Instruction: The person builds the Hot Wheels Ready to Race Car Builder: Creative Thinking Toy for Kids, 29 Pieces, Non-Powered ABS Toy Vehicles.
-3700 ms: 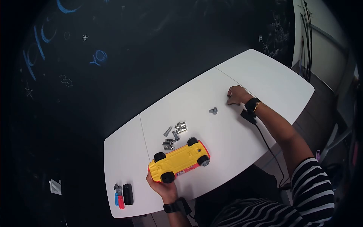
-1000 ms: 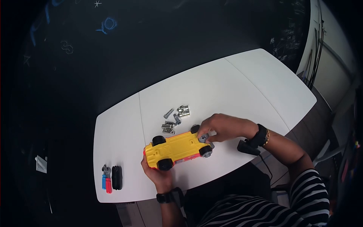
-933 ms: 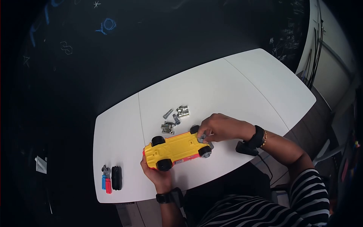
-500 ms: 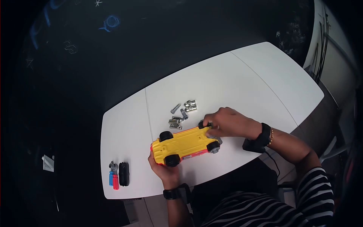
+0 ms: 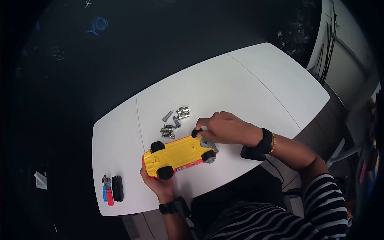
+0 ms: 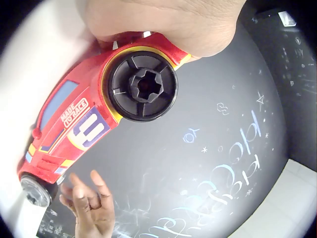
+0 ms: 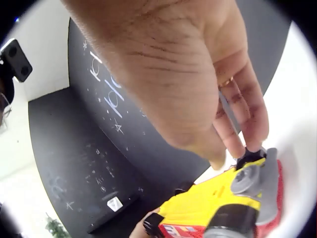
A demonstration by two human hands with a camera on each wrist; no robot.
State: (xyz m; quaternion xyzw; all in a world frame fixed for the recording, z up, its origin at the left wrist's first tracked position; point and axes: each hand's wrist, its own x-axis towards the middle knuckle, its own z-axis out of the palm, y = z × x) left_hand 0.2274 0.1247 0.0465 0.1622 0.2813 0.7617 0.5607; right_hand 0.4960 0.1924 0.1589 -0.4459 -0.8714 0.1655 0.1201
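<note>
Since the first frame, the right hand [image 5: 229, 129] has moved in to the right end of the toy car [image 5: 174, 154], and the grey screw [image 5: 205, 143] that lay on the bench [image 5: 276, 80] now sits on the car's yellow underside. I see that hand's fingers apart at the car's far right wheel [image 7: 250, 158]; touching or not, I can't tell. The left hand [image 5: 157, 184] is clamped round the car's left end, over the bench.

The right hand [image 5: 229, 129] has moved from right of centre on the table [image 5: 248, 94] to the upper-right wheel [image 5: 195, 133] of the toy car [image 5: 176, 153]. A grey disc [image 5: 206, 143] and a grey strip [image 7: 270, 186] now show at the car's right end; a loose grey piece has left the table.
</note>
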